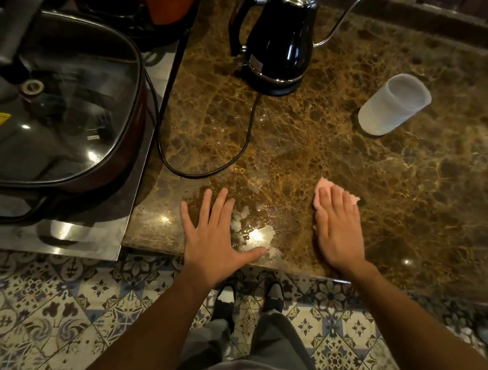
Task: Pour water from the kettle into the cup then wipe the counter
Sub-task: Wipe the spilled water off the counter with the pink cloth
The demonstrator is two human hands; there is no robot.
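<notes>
Kettle (275,34) sits upright on its base well ahead of both hands, spout toward the far wall; cup (393,104) stands ahead & to the right of the right hand (339,229), apart from the kettle. Whether it holds water can't be told. Judging by this, pouring looks done & the wipe step is in hand. Right hand lies flat, fingers straight, pressing a pink cloth (322,188) onto the tabletop (415,199); cloth peeks out past the fingertips. Left hand (215,243) is spread wide & flat near the front edge, holding nothing. Wet patch (258,230) glistens between the two hands, just beside the left thumb. Next move prob. calls for sliding the cloth leftward across that patch w/ steady downward pressure.
</notes>
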